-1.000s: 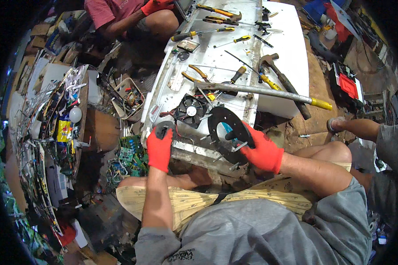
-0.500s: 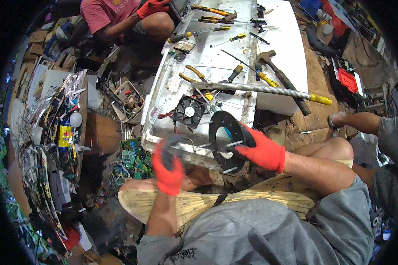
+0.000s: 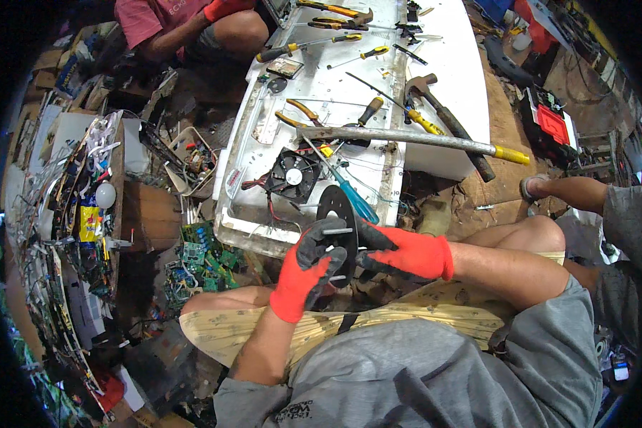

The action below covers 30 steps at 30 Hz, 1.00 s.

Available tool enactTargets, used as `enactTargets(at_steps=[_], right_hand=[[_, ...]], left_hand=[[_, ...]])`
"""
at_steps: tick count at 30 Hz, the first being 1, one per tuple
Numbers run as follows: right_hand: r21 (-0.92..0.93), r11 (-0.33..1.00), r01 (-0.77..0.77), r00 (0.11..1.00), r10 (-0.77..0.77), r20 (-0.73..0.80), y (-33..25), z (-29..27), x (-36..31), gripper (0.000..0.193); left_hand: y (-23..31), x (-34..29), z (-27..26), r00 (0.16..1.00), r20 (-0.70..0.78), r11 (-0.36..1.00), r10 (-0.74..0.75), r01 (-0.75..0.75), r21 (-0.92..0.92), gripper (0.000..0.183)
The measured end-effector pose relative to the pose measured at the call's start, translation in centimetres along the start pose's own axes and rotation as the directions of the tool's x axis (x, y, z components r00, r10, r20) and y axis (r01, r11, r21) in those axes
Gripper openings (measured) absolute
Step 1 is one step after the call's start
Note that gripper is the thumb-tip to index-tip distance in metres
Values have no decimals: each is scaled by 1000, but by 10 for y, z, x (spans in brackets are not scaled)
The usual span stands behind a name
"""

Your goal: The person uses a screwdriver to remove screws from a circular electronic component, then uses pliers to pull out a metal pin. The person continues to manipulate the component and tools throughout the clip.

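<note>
Over the near edge of the white panel [image 3: 321, 93] we hold the black disc [image 3: 337, 232] on edge, left hand [image 3: 303, 274] and right hand [image 3: 399, 253] pinching it from both sides, and we should keep this grip firm and level.

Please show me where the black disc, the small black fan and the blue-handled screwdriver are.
black disc [image 3: 337, 207]: head view, upper face of the disc.
small black fan [image 3: 292, 175]: head view, hub at its centre.
blue-handled screwdriver [image 3: 357, 201]: head view, middle of the handle.
</note>
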State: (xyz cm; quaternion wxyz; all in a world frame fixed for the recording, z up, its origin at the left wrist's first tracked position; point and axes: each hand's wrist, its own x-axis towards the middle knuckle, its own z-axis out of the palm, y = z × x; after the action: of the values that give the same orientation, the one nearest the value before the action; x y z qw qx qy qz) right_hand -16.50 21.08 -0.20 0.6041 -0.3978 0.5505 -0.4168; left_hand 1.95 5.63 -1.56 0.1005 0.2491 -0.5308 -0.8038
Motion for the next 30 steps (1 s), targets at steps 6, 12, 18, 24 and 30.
enactTargets(at_steps=[6, 12, 18, 24, 30], right_hand=[[-165, 986, 31, 999, -23, 49, 10, 4, -5, 75], [-589, 805, 69, 875, -333, -352, 13, -14, 12, 59], [-842, 462, -279, 895, -193, -403, 24, -32, 38, 66], [-760, 568, -317, 889, -101, -447, 25, -30, 49, 71], [-736, 604, -307, 880, -114, -461, 33, -38, 49, 67]], left_hand=[[13, 4, -4, 999, 32, 999, -29, 28, 39, 35], [28, -7, 2, 997, -25, 978, -70, 63, -200, 21], [14, -1, -8, 999, 30, 982, -38, 43, -183, 21], [22, 2, -6, 998, 15, 950, -69, 70, -306, 20], [21, 5, -26, 993, 74, 934, -91, 111, -340, 26]])
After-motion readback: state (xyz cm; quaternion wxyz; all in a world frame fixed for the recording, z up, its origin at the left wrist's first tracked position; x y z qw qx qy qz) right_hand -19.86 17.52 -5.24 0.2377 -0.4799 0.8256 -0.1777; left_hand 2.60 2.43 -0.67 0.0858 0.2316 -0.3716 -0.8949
